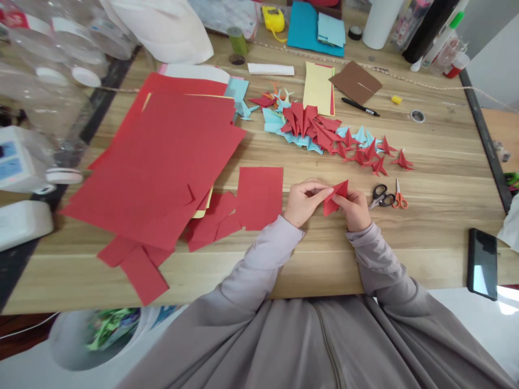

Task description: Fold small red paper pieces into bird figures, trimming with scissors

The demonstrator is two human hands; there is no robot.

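Note:
Between my hands is a small piece of folded red paper, raised just above the wooden table. My left hand pinches its left side between thumb and fingers. On the other side, my right hand grips the lower right part, with the thumb across the front. To the left of my hands lie flat red paper squares. Beyond them stretches a row of folded red and light-blue paper figures. Black-handled scissors and smaller orange-handled scissors rest to the right of my right hand.
Large red sheets are stacked at left, with red scraps below. Yellow paper, a brown card and a black pen lie farther back. A phone is at the right edge. Plastic bottles crowd the left.

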